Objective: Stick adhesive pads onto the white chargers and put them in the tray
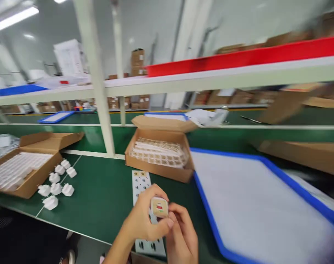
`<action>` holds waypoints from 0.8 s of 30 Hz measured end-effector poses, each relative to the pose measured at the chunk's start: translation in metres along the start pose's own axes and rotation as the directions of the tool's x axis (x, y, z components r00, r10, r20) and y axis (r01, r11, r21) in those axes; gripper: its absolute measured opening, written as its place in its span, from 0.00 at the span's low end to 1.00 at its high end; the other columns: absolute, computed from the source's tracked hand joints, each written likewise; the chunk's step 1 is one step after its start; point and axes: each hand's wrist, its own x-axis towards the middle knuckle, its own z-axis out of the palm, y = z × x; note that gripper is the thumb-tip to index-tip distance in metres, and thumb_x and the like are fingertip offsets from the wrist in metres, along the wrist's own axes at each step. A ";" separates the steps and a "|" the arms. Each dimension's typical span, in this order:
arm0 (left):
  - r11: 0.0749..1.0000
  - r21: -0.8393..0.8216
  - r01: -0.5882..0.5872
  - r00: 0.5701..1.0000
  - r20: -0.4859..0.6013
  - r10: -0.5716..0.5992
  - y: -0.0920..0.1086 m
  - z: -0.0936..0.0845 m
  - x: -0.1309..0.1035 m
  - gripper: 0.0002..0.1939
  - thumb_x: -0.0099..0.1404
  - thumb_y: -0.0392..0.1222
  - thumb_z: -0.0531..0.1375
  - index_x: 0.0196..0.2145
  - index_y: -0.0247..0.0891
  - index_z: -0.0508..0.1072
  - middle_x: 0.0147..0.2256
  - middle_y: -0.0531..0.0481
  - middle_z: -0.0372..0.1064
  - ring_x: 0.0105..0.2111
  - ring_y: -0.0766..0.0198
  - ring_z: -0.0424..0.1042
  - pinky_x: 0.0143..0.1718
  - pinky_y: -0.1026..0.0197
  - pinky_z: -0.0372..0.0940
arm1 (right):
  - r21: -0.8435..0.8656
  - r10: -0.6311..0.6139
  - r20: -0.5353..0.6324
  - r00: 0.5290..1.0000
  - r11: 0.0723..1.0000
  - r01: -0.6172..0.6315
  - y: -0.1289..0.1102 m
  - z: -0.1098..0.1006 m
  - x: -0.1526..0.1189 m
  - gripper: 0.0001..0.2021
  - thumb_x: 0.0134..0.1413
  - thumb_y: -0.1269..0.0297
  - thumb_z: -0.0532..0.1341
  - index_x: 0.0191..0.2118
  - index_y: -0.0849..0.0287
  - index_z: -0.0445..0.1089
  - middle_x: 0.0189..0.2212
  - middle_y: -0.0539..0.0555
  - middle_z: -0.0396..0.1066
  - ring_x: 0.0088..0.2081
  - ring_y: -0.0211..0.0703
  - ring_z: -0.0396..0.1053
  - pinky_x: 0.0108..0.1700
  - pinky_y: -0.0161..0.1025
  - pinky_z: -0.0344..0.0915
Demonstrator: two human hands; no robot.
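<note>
My left hand (pixel 147 216) is closed around a small white plastic casing (pixel 159 207), its tan face turned up with a red, white and green patch on it. My right hand (pixel 180 227) is at the casing's right edge, thumb and forefinger pinched together; whatever lies between those fingertips is too small to make out. Under both hands a pale sheet (pixel 141 179) with rows of small dark stickers lies on the green table (pixel 101 194), partly hidden by my fingers.
An open cardboard box (pixel 156 168) with rows of small pieces stands ahead. Several white casings (pixel 55 189) lie left, beside another open box (pixel 32 183) of white pieces. A blue-rimmed white tray (pixel 246 205) fills the right. A shelf post (pixel 97 80) rises behind; a person's dark clothing (pixel 26 234) shows lower left.
</note>
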 end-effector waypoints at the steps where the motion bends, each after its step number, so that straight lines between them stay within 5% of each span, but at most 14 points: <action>1: 0.999 0.010 -0.050 0.999 0.018 0.050 0.009 0.004 0.000 0.26 0.63 0.65 0.66 0.41 0.38 0.71 0.34 0.49 0.66 0.31 0.63 0.63 0.33 0.59 0.59 | 0.059 -0.017 -0.034 0.999 0.998 0.019 -0.005 0.002 -0.007 0.19 0.58 0.41 0.69 0.39 0.53 0.76 0.34 0.54 0.76 0.35 0.50 0.76 0.36 0.42 0.73; 6: 0.984 -0.020 -0.179 0.981 0.065 0.180 0.039 0.017 -0.009 0.19 0.68 0.58 0.65 0.42 0.40 0.71 0.36 0.50 0.67 0.30 0.64 0.65 0.32 0.62 0.60 | 0.190 -0.058 -0.089 0.994 0.979 0.074 -0.026 0.008 -0.030 0.19 0.57 0.41 0.69 0.39 0.53 0.77 0.35 0.53 0.75 0.34 0.47 0.74 0.39 0.42 0.73; 13: 0.984 -0.026 -0.175 0.982 0.060 0.176 0.049 0.030 -0.027 0.11 0.71 0.50 0.65 0.41 0.41 0.72 0.34 0.52 0.68 0.28 0.66 0.65 0.30 0.64 0.62 | 0.196 -0.118 -0.139 0.983 0.970 0.144 -0.037 0.003 -0.057 0.16 0.57 0.45 0.71 0.37 0.53 0.77 0.34 0.51 0.74 0.34 0.42 0.71 0.37 0.38 0.69; 16: 0.984 -0.106 -0.146 0.987 0.049 0.151 0.045 0.039 -0.035 0.12 0.75 0.50 0.61 0.37 0.40 0.73 0.33 0.51 0.69 0.27 0.66 0.66 0.28 0.64 0.62 | 0.245 -0.094 -0.108 0.990 0.962 0.118 -0.030 -0.010 -0.060 0.19 0.57 0.43 0.72 0.35 0.54 0.74 0.28 0.48 0.70 0.29 0.40 0.68 0.34 0.37 0.67; 21: 0.989 -0.147 0.015 1.000 0.017 -0.013 0.017 0.054 -0.053 0.21 0.78 0.57 0.53 0.37 0.40 0.74 0.36 0.46 0.71 0.34 0.59 0.72 0.30 0.62 0.68 | 0.429 0.161 0.019 0.987 0.890 -0.154 -0.008 -0.038 -0.063 0.26 0.46 0.39 0.77 0.35 0.55 0.72 0.24 0.45 0.68 0.26 0.38 0.65 0.33 0.37 0.64; 24: 0.997 0.040 0.072 0.983 0.169 -0.078 -0.006 0.059 -0.057 0.24 0.78 0.61 0.51 0.41 0.42 0.77 0.43 0.44 0.74 0.42 0.53 0.76 0.47 0.51 0.75 | 0.537 0.240 0.025 0.970 0.816 -0.216 0.007 -0.050 -0.061 0.27 0.43 0.40 0.78 0.35 0.57 0.74 0.27 0.47 0.70 0.28 0.37 0.66 0.33 0.36 0.64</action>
